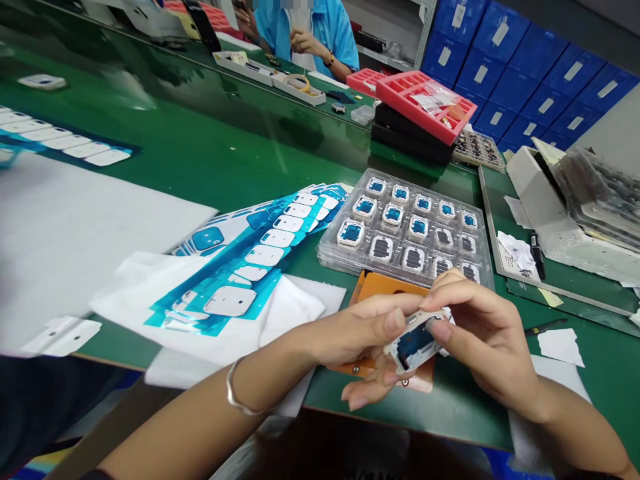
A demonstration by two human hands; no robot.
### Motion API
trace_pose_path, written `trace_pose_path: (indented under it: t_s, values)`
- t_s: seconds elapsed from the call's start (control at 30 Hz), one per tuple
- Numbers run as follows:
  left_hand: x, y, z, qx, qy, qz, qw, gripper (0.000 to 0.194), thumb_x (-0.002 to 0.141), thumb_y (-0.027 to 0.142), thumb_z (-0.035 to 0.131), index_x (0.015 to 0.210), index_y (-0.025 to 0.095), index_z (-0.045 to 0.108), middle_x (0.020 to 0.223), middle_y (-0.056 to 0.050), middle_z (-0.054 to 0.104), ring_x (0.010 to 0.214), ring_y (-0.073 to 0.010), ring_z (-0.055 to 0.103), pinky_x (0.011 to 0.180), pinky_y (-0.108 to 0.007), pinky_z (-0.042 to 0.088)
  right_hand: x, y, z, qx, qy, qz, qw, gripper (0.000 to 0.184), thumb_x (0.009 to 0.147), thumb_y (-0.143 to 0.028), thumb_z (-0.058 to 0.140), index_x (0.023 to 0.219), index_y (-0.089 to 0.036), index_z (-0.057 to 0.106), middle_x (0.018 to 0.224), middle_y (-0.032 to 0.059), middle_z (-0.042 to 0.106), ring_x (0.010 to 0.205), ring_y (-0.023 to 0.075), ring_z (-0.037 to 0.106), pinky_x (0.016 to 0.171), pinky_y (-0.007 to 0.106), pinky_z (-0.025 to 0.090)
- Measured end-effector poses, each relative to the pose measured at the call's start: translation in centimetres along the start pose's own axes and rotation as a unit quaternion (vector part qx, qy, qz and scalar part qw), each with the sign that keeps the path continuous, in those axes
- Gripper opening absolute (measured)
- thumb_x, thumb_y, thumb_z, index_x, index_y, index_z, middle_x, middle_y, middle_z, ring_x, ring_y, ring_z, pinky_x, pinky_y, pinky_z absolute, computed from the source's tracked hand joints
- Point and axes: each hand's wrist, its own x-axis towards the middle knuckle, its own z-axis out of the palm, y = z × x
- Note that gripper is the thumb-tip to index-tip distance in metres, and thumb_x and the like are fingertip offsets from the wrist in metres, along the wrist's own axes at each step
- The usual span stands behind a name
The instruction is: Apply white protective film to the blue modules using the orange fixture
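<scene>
Between my two hands, tilted above the table's front edge, is a small white device housing [413, 345] with a blue film inside. My left hand [367, 330] grips its left side, thumb on top and fingers underneath. Closed on its right end is my right hand [477, 327], with the thumb pressed on the inner face. An orange fixture plate [375, 290] lies partly hidden beneath my hands. Just behind it stands a clear plastic tray [330, 250] of similar housings, some with blue film and some dark inside.
Blue film strips with white stickers [270, 257] lie left of the tray on white foam sheets [145, 197]. Red trays [425, 100] are stacked behind. A black marker [537, 256] and paper scraps lie right. Across the table sits another person [310, 40].
</scene>
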Motion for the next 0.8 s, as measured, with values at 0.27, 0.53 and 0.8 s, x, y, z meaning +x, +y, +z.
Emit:
trace_pose_path:
  t_s: [0.27, 0.53, 0.8]
  values:
    - [0.3, -0.6, -0.2, -0.047, -0.033, 0.05, 0.997, 0.06, 0.08, 0.07, 0.06, 0.098, 0.013, 0.056, 0.062, 0.005, 0.062, 0.031, -0.0015, 0.047, 0.033, -0.008, 0.026, -0.1, 0.0, 0.2, -0.012, 0.012, 0.008, 1.0, 0.007, 0.093, -0.033, 0.066, 0.094, -0.028, 0.071, 0.081, 0.0029, 0.066, 0.076, 0.0205, 0.054, 0.07, 0.038, 0.042]
    - [0.1, -0.7, -0.5, -0.104, -0.062, 0.013, 0.993, 0.046, 0.082, 0.06, 0.06, 0.102, 0.018, 0.062, 0.072, 0.01, 0.067, 0.041, -0.0054, 0.061, 0.041, -0.011, 0.039, -0.2, -0.1, 0.3, 0.016, -0.002, 0.01, 1.0, 0.005, 0.093, -0.029, 0.066, 0.095, -0.028, 0.07, 0.078, 0.0014, 0.064, 0.077, 0.02, 0.053, 0.07, 0.035, 0.04]
    - [0.1, -0.8, -0.6, -0.122, -0.066, 0.013, 0.99, 0.043, 0.084, 0.056, 0.06, 0.102, 0.017, 0.063, 0.073, 0.01, 0.067, 0.042, -0.0044, 0.062, 0.042, -0.01, 0.037, -0.2, 0.0, 0.2, 0.037, -0.014, 0.022, 0.999, 0.01, 0.092, -0.023, 0.065, 0.098, -0.03, 0.07, 0.076, -0.0003, 0.061, 0.079, 0.0197, 0.051, 0.071, 0.033, 0.039]
